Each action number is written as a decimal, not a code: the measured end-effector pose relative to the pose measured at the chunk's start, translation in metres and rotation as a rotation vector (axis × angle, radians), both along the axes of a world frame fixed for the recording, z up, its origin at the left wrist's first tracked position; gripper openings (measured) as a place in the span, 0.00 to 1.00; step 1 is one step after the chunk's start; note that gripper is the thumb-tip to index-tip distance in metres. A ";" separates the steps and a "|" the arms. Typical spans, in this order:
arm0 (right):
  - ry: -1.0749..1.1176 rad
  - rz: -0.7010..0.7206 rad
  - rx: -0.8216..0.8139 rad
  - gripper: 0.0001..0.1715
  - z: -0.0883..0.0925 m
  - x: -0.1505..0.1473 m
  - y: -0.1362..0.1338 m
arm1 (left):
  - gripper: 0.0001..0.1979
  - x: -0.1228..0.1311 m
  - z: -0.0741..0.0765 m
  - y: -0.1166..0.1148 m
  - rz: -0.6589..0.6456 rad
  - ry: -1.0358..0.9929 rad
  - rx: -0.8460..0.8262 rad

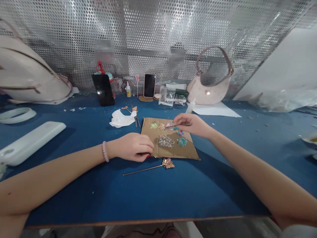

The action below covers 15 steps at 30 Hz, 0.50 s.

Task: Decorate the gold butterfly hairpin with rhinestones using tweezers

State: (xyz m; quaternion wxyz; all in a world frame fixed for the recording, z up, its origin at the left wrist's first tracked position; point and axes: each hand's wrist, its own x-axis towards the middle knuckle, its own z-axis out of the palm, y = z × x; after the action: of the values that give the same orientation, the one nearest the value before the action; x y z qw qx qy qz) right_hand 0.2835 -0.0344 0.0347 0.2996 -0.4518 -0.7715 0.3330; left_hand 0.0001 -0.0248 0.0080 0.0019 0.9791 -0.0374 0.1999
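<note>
A piece of brown cardboard (168, 152) lies on the blue table, bearing small piles of green, cream, pink, blue, clear (165, 141) and teal (182, 141) beads. Over its upper right part, my right hand (189, 124) is closed on metal tweezers (174, 127), whose tips point left at the cream and pink beads. My left hand (135, 147) rests at the cardboard's left edge with its fingers curled together; what they hold, if anything, is hidden. Just below the cardboard lies a gold hairpin (148, 169) with a flower-like ornament at its right end.
White crumpled paper (122, 118) and more hairpins lie beyond my left hand. Farther back stand two phones, a glue bottle (128, 90), plastic bags (166, 96) and a pale handbag (210, 89). A white case (32, 142) and a tape roll (17, 115) sit at left.
</note>
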 end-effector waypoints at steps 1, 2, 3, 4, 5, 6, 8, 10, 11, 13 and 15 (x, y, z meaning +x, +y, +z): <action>-0.028 0.002 -0.007 0.10 0.001 0.002 0.001 | 0.08 0.000 0.000 0.000 0.000 0.003 -0.001; -0.054 0.004 -0.013 0.10 0.002 0.003 0.001 | 0.09 0.000 0.000 0.000 0.001 0.004 -0.001; -0.075 0.006 -0.021 0.10 0.003 0.005 0.001 | 0.09 0.000 0.000 0.001 0.000 0.005 0.000; -0.091 0.012 -0.030 0.09 0.004 0.006 0.001 | 0.09 0.000 0.000 0.001 0.000 0.007 0.000; -0.103 0.021 -0.043 0.10 0.005 0.007 0.000 | 0.09 0.000 -0.001 0.001 -0.002 0.008 0.000; -0.111 0.029 -0.056 0.10 0.006 0.007 0.000 | 0.08 0.000 -0.001 0.002 -0.003 0.009 0.000; -0.136 0.039 -0.074 0.11 0.008 0.007 -0.001 | 0.08 0.001 -0.002 0.002 -0.003 0.012 -0.001; -0.170 0.043 -0.077 0.11 0.009 0.007 -0.002 | 0.09 0.001 -0.002 0.002 -0.001 0.011 0.001; -0.184 0.044 -0.075 0.11 0.009 0.007 -0.002 | 0.09 0.001 -0.002 0.001 0.001 0.010 0.002; -0.199 0.042 -0.067 0.11 0.009 0.006 -0.002 | 0.09 0.001 -0.002 0.000 0.003 0.008 0.004; -0.200 0.037 -0.061 0.11 0.008 0.006 -0.002 | 0.09 0.000 -0.001 0.000 0.002 0.010 0.002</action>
State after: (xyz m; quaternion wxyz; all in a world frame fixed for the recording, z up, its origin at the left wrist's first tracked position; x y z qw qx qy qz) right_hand 0.2891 -0.0361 0.0428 0.2009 -0.4774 -0.7953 0.3150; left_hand 0.0005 -0.0247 0.0069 0.0007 0.9802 -0.0364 0.1947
